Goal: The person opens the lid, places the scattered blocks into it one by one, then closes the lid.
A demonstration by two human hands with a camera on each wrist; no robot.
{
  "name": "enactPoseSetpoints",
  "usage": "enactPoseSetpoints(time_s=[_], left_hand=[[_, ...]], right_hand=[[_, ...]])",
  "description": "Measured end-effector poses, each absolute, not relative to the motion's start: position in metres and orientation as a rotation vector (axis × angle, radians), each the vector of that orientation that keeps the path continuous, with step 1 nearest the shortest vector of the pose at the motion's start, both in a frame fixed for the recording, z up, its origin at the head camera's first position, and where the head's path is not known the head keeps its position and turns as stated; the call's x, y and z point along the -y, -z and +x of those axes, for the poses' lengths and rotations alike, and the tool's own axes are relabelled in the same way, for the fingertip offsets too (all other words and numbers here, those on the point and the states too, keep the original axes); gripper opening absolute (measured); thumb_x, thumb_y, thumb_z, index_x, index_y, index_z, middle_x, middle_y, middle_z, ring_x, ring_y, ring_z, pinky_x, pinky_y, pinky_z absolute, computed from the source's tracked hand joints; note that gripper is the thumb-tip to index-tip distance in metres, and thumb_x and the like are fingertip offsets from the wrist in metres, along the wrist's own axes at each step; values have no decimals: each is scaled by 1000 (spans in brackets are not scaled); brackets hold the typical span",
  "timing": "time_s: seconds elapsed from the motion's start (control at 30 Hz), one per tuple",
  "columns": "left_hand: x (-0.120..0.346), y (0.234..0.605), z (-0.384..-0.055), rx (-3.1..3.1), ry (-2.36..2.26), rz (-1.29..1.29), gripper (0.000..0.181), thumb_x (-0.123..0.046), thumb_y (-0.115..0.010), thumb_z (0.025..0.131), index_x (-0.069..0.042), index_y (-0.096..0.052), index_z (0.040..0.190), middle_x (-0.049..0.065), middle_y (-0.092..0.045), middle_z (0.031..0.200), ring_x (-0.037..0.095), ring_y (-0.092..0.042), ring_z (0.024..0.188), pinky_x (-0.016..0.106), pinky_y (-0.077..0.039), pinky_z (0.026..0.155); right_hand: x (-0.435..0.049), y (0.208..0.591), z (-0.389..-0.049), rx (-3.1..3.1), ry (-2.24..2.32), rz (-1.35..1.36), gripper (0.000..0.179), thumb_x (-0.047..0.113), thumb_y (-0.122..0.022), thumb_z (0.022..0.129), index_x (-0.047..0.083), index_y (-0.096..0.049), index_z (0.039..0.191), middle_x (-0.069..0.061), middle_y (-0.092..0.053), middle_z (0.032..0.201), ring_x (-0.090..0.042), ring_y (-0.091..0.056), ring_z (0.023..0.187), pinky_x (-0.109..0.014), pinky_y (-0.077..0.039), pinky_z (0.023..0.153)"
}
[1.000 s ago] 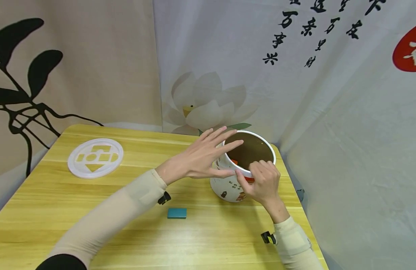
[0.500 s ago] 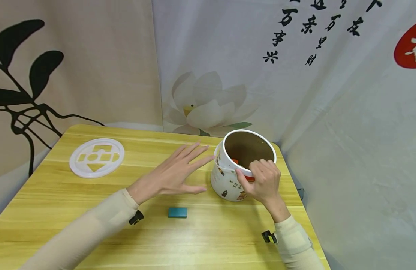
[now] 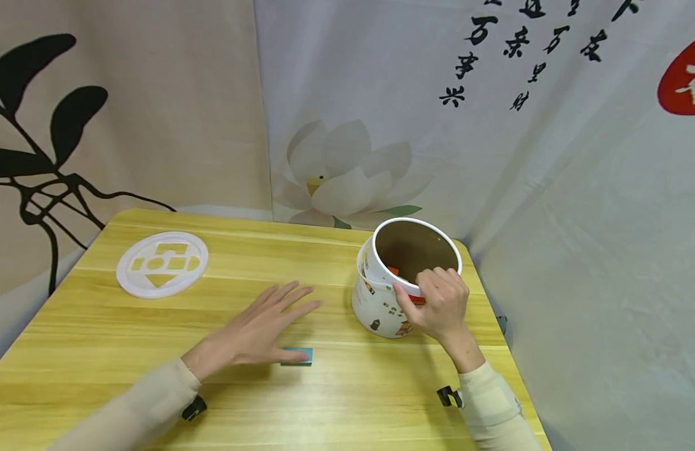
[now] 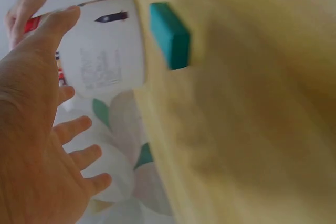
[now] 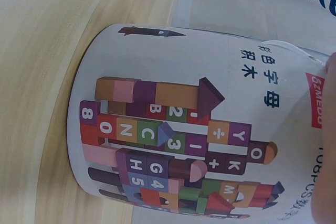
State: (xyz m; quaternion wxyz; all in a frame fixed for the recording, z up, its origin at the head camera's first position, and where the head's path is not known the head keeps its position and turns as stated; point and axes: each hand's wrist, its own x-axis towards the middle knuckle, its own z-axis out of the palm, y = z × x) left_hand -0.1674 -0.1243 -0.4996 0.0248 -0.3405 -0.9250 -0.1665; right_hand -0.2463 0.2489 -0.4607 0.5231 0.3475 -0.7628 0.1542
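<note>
In the head view my right hand [image 3: 440,300] grips the near rim of a white cylindrical bucket [image 3: 381,310], its fingers hooked over the edge. The bucket stands upright; in the right wrist view its printed side [image 5: 157,56] shows pictures of lettered toy blocks. A bit of red-orange [image 3: 393,270] is visible inside it. My left hand [image 3: 257,329] is spread with straight fingers, above the table. In the head view its thumb overlaps a flat teal block [image 3: 295,362]. The left wrist view shows that teal block [image 4: 170,38] on the wood, apart from the hand.
A white round plate with cut-out shapes [image 3: 184,281] lies at the back left of the wooden table [image 3: 347,401]. Behind the table hangs a printed curtain [image 3: 212,125]. The bucket is close to the table's right edge.
My left hand has moved away from the bucket, leftward and nearer to me, to over the teal block. My right hand and the bucket have stayed in place.
</note>
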Motion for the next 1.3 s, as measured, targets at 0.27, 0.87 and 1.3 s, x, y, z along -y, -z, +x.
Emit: enactPoseSetpoints(time_s=[0.27, 0.87, 1.3], left_hand=[[128, 527, -151, 2919, 592, -1062, 96, -61, -87, 94, -19, -49, 171, 17, -49, 177, 51, -43, 165, 78, -37, 129], [125, 545, -144, 2820, 444, -1065, 41, -32, -88, 97, -17, -79, 134, 3, -75, 129, 28, -70, 124, 59, -56, 114], [122, 544, -144, 2860, 550, -1055, 30, -18, -83, 95, -15, -80, 125, -4, -71, 115, 10, -60, 99, 50, -55, 100]], right_hand=[[-250, 462, -247, 1825, -365, 828, 59, 45, -64, 103, 13, -35, 63, 4, -28, 57, -15, -24, 53, -29, -17, 55], [-251, 464, -247, 1842, -370, 826, 60, 47, -65, 104, 13, -35, 64, 3, -30, 56, -16, -26, 52, -31, -20, 54], [-252, 465, -247, 1843, -368, 825, 61, 48, -64, 104, 13, -35, 64, 3, -31, 57, -16, -27, 52, -30, -20, 54]])
